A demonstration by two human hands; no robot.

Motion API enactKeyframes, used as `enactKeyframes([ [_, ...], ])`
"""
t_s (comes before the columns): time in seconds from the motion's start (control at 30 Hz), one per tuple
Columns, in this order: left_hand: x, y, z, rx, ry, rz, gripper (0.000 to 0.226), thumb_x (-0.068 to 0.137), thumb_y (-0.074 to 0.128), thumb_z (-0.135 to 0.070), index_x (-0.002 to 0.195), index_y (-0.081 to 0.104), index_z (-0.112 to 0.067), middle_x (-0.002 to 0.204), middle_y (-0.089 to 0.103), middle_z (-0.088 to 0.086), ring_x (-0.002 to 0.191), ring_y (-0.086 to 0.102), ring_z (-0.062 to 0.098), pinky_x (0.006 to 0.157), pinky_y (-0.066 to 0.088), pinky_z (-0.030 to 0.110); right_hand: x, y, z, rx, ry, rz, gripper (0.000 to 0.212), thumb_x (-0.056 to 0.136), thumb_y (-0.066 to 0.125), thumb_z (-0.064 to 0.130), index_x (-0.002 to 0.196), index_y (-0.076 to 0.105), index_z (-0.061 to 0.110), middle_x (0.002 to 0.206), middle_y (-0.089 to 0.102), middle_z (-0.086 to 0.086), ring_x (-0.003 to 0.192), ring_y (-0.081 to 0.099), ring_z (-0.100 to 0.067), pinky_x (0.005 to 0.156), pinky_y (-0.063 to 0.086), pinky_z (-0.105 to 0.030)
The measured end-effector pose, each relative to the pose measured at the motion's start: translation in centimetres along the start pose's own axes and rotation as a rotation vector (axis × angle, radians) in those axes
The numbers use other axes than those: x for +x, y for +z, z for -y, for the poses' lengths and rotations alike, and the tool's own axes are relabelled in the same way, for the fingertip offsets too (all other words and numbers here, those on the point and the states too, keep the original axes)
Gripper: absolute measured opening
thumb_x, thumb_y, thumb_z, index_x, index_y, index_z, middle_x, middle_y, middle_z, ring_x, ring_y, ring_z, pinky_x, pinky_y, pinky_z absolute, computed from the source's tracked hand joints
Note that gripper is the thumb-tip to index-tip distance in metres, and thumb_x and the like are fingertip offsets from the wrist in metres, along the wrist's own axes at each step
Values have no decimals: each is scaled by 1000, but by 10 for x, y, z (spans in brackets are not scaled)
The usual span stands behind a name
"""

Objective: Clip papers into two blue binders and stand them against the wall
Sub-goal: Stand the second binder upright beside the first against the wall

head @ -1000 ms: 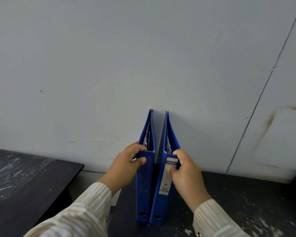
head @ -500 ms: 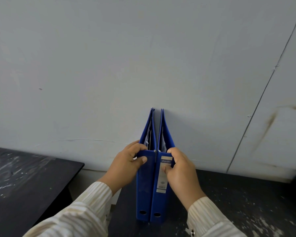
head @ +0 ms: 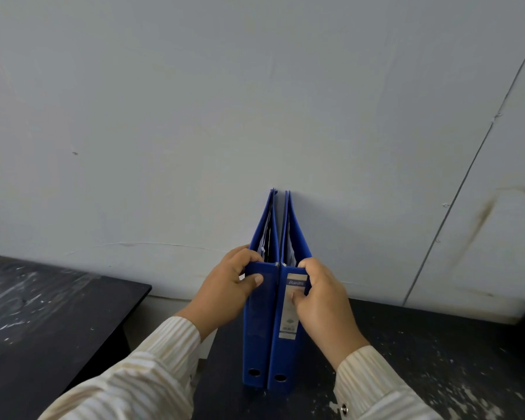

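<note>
Left hand grips the left binder, right hand the labelled binder; fingers curl over each spine top, squaring both against the wall.

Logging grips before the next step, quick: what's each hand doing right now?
Left hand: closed on the left binder.
Right hand: closed on the right binder.
</note>
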State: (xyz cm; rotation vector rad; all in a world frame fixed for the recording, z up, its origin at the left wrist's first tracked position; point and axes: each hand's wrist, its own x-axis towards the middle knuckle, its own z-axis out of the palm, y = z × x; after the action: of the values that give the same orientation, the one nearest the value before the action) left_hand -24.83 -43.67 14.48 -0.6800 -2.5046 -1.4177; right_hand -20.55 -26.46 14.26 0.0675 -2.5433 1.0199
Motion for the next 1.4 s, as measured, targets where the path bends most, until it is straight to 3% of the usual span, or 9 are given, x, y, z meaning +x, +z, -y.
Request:
enactKeyframes([
  [0.33, 1, 2, 0, -20, -4, 23, 35, 85, 63, -5, 86, 49, -37, 118, 50, -13, 99, 54, 0, 72, 41, 0, -2, 1, 0, -16, 13, -18, 24, 87, 62, 15, 92, 44, 30, 90, 53, 11, 72, 54, -1, 49, 40, -11],
  [1.1, 0, 4, 6, 10, 27, 3, 35, 86, 63, -11, 90, 48, -42, 117, 45, -25, 98, 48, -15, 74, 41, -1, -2, 5, 0, -31, 3, -23, 29, 86, 63, 16, 98, 43, 32, 96, 51, 11, 74, 53, 2, 46, 42, -11],
  [1.4, 1, 5, 5, 37, 12, 6, 33, 87, 61, -12, 90, 46, -42, 113, 48, -20, 96, 52, -5, 71, 41, 0, -2, 5, 0, -36, 6, -21, 28, 86, 63, 17, 101, 43, 32, 97, 52, 11, 75, 52, 4, 46, 41, -9],
])
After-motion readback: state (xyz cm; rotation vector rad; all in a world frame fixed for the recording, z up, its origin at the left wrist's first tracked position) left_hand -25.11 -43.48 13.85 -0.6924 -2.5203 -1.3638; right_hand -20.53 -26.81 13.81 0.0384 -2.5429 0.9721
